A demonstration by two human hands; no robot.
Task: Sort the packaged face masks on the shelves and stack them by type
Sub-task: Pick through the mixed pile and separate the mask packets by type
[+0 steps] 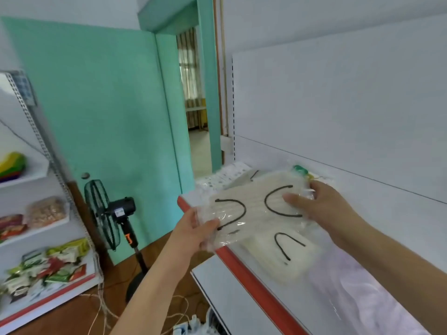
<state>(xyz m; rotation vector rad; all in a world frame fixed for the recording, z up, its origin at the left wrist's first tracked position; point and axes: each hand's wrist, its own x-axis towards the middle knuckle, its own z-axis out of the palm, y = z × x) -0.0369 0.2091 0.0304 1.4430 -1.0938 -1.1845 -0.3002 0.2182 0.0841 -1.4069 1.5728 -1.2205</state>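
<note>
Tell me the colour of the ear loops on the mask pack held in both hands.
Black ear loops, on cream-white masks; head view.

Two white mask packs with black loops (251,209), one patterned pack (225,176) far behind, one fan (104,213) at left.

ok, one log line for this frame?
left hand: holds cream mask pack | right hand: holds same pack | pack: above second cream pack | shelf
</note>
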